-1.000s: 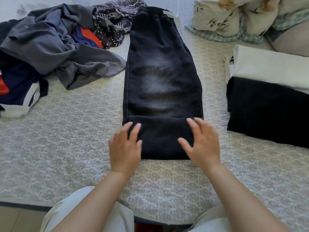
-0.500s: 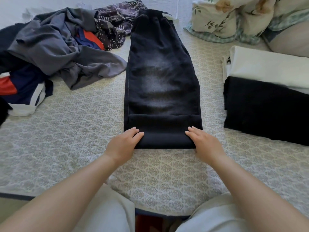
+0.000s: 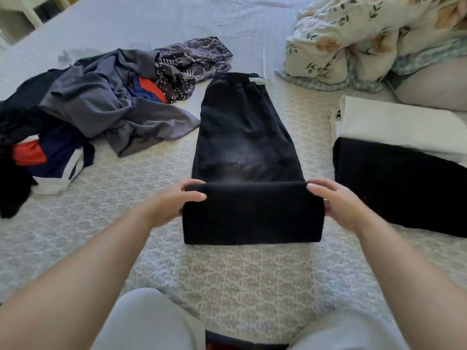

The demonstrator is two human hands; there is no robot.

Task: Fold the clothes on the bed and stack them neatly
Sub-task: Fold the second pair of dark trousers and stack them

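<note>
Dark faded jeans [image 3: 243, 137] lie lengthwise on the patterned bed cover [image 3: 242, 281], waistband at the far end. Their near end is folded into a thick band [image 3: 252, 213] that is raised off the bed. My left hand [image 3: 177, 203] grips the band's left edge and my right hand [image 3: 336, 203] grips its right edge, thumbs on top. To the right lies a folded black garment [image 3: 394, 183] with a folded white garment [image 3: 404, 125] behind it.
A heap of unfolded clothes [image 3: 101, 107], grey, patterned, navy and red, lies at the left. A bundled floral quilt [image 3: 353, 41] and a pillow [image 3: 434, 84] fill the far right corner. My knees in pale trousers [image 3: 151, 324] are at the bed's near edge.
Both hands went from pressing flat on the folded end to gripping its sides. The folded band has been lifted and carried farther up the jeans.
</note>
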